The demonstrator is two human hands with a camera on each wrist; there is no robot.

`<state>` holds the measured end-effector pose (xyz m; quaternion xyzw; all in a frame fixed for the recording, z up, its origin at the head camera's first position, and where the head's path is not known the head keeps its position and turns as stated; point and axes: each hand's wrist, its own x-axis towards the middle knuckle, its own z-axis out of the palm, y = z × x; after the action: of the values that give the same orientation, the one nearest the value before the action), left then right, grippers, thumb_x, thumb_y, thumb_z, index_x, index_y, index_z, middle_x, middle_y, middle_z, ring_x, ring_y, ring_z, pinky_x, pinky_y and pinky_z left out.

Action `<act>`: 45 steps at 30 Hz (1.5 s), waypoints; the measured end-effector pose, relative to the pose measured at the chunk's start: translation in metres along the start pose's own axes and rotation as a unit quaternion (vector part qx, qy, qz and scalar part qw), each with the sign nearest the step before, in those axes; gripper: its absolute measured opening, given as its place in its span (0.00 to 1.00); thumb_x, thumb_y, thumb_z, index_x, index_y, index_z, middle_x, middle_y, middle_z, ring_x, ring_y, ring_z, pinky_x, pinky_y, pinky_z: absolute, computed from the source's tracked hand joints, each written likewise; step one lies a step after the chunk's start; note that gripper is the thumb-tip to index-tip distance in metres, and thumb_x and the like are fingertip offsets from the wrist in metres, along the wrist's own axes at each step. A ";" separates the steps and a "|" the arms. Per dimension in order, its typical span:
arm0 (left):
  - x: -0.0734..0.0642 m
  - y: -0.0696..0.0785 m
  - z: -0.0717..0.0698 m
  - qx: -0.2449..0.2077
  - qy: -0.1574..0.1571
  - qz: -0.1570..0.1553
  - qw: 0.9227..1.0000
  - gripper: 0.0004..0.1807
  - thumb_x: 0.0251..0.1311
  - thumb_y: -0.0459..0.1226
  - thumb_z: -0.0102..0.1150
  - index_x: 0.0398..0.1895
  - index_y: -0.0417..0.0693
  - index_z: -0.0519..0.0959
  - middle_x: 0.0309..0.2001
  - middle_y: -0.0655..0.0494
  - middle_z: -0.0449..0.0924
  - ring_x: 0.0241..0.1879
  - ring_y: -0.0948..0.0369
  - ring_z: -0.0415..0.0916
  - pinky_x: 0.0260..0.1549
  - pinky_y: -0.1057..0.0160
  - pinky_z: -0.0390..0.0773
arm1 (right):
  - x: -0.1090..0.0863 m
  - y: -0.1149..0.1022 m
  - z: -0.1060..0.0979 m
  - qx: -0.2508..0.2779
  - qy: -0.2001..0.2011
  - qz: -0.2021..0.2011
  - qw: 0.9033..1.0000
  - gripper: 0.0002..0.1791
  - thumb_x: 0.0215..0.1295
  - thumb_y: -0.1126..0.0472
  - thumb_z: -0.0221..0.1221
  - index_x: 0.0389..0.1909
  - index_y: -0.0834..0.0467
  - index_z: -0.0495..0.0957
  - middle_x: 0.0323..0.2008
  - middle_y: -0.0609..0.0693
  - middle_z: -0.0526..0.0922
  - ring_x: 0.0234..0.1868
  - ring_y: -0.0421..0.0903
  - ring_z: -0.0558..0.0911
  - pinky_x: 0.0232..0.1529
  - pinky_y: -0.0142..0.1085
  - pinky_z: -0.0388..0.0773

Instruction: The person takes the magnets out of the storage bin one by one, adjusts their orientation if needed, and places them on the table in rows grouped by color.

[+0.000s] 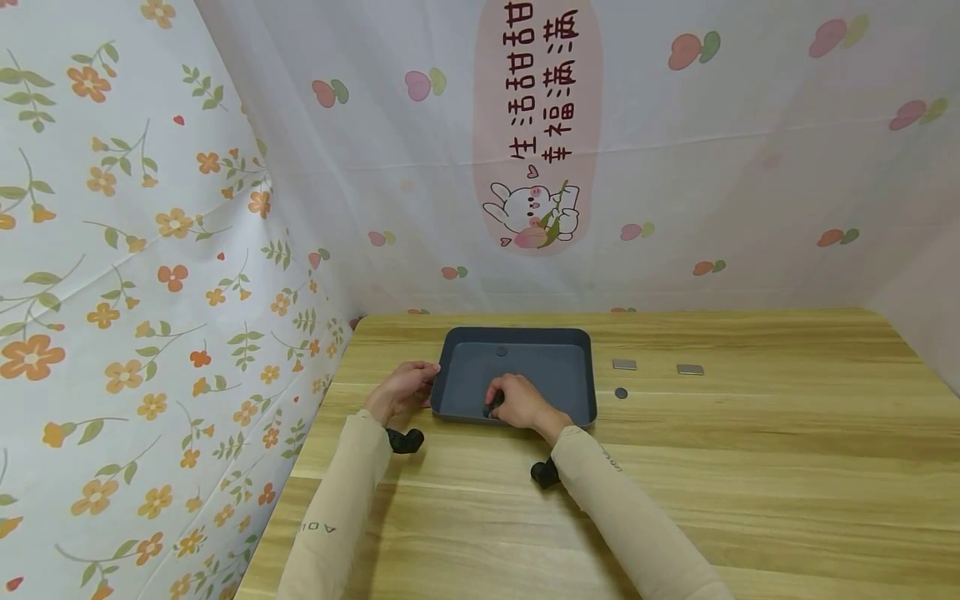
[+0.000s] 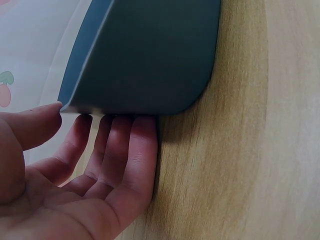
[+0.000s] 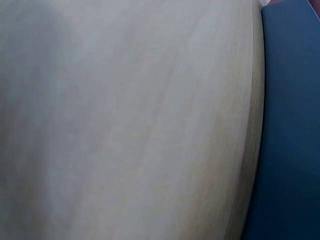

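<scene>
A dark blue-grey rectangular tray (image 1: 525,367) with rounded corners lies on the wooden table. My left hand (image 1: 405,390) is at its left side; in the left wrist view the fingertips (image 2: 142,125) touch the tray's outer wall (image 2: 145,65) and the thumb meets the rim. Over the front part of the tray, my right hand (image 1: 517,402) has its fingers bent and pinches a small dark piece (image 1: 492,406), mostly hidden by the hand. A small grey disc (image 1: 501,352) lies on the tray's floor near the back. The right wrist view shows no fingers, only table and tray wall (image 3: 290,130).
Right of the tray lie a small dark disc (image 1: 621,393) and two flat grey rectangular pieces, one nearer (image 1: 624,364) and one farther right (image 1: 690,369). Patterned cloth (image 1: 420,192) hangs behind the table (image 1: 750,467) and along its left side.
</scene>
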<state>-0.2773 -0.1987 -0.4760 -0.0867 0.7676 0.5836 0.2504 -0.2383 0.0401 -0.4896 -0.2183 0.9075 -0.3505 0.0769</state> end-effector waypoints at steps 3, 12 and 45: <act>0.000 -0.001 0.000 -0.002 -0.001 0.000 1.000 0.19 0.74 0.41 0.44 0.59 0.37 0.69 0.38 0.52 0.76 0.34 0.60 0.73 0.32 0.63 0.75 | 0.000 0.000 0.001 -0.003 0.003 -0.001 1.000 0.09 0.50 0.68 0.70 0.26 0.54 0.80 0.31 0.49 0.77 0.33 0.44 0.74 0.41 0.39 0.72; 0.001 -0.001 0.000 -0.010 -0.003 0.000 1.000 0.19 0.74 0.41 0.44 0.58 0.36 0.69 0.39 0.52 0.75 0.34 0.60 0.72 0.31 0.63 0.74 | 0.001 0.003 0.000 -0.003 0.003 -0.011 1.000 0.09 0.49 0.69 0.70 0.24 0.54 0.80 0.29 0.48 0.79 0.33 0.44 0.76 0.42 0.38 0.73; 0.002 -0.002 0.000 -0.017 -0.009 0.005 1.000 0.18 0.74 0.41 0.44 0.57 0.36 0.69 0.38 0.52 0.75 0.34 0.60 0.73 0.31 0.64 0.76 | -0.001 0.007 0.002 0.010 -0.002 -0.013 1.000 0.05 0.54 0.69 0.66 0.25 0.56 0.82 0.31 0.48 0.78 0.35 0.44 0.74 0.42 0.39 0.72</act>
<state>-0.2783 -0.1990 -0.4782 -0.0825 0.7555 0.5987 0.2529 -0.2392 0.0441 -0.4955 -0.2294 0.9009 -0.3605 0.0762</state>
